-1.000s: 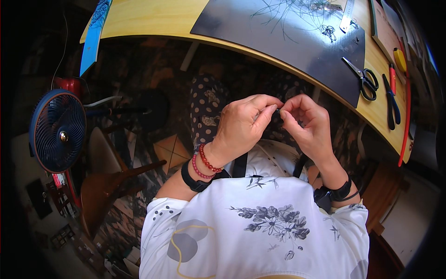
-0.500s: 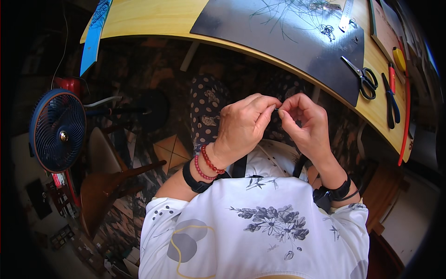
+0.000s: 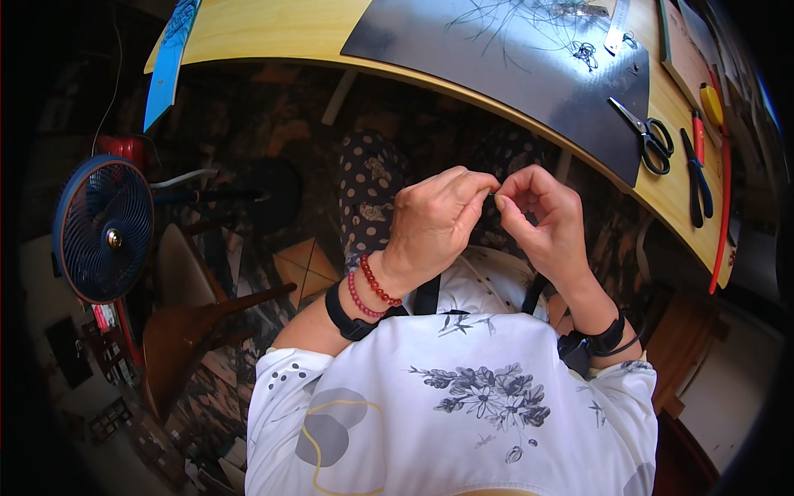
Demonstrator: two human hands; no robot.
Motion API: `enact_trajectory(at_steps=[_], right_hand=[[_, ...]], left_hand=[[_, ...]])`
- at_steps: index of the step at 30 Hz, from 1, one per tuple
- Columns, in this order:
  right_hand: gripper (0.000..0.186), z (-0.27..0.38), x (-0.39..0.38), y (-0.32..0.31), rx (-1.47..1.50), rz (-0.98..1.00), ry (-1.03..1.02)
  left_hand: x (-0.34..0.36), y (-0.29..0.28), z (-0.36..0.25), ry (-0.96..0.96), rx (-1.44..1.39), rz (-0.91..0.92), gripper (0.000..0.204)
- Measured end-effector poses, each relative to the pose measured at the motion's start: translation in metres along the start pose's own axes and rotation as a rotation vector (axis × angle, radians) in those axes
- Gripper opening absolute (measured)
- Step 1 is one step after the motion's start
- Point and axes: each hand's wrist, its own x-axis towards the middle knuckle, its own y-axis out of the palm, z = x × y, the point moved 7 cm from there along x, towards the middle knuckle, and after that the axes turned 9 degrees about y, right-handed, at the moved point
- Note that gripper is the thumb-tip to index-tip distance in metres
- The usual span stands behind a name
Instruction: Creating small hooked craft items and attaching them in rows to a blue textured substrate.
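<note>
Two hands, left hand (image 3: 434, 219) and right hand (image 3: 547, 217), are pinching a tiny dark piece (image 3: 494, 195) (too small to identify) between their fingertips. Gripping lightly and steadily is probably serving such fine handling best. The left is showing its back; the right is curling into a ring. Beyond, scissors (image 3: 644, 133) are lying on the tabletop (image 3: 273, 37), overlapping a mat (image 3: 496, 78).

I see open air between the hands (image 3: 434, 219) and the near edge of the surface (image 3: 273, 37), and I could pass over it onto the bare left part of the dark mat (image 3: 413, 41). To the right, scissors (image 3: 646, 132) and dark-handled pliers (image 3: 693, 171) stand in my way; farther back, loose strands (image 3: 529, 21) spread across the mat.
</note>
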Motion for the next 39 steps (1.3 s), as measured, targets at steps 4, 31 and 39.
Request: enact_trajectory(at_steps=[4,31,39], right_hand=[[0.007,-0.008,-0.003,-0.001,-0.024,-0.017,0.004],[0.007,0.002,-0.007,-0.021,0.116,0.016,0.080],[0.005,0.089,-0.034,-0.160,-0.259,-0.636,-0.173]], left_hand=[[0.000,0.004,0.004,-0.006,0.053,0.105,0.012],[-0.004,0.017,0.021,-0.437,-0.621,0.029,0.005],[-0.004,0.000,0.028,-0.463,-0.667,-0.056,0.007]])
